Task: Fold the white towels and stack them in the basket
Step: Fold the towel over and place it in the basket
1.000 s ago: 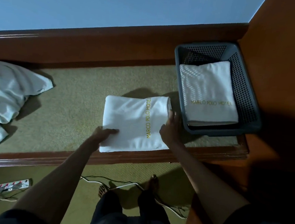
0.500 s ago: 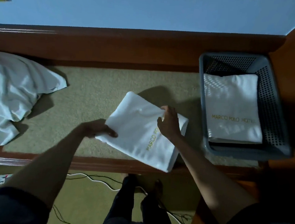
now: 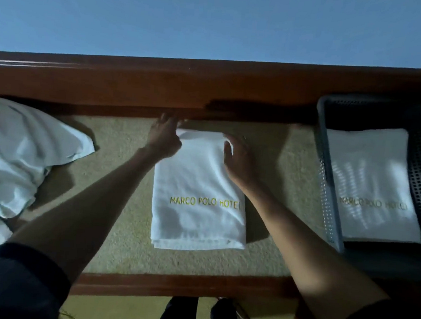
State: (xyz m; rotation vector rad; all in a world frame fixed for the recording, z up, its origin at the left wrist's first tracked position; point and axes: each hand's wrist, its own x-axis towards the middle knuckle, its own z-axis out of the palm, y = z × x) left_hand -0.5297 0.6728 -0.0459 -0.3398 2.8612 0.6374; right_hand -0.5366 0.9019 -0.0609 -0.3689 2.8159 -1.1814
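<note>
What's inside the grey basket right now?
One folded white towel lies flat in the basket, gold hotel lettering facing up. Whatever is under it is covered, so I cannot count a stack. The other towel is outside, gripped by left hand and right hand.

A long ledge (image 3: 127, 178) covered in olive-green carpet runs from left to right, framed by a reddish-brown wooden rail (image 3: 169, 284) along its near edge and a taller wooden board (image 3: 134, 85) along its far edge. A folded white towel (image 3: 197, 183) lies flat near the middle of the carpet, its yellow "MARCO POLO HOTEL" lettering facing up. A grey perforated basket (image 3: 327, 193) stands at the right end, apart from the towel, and a rumpled heap of white cloth (image 3: 10, 158) lies at the left end.
</note>
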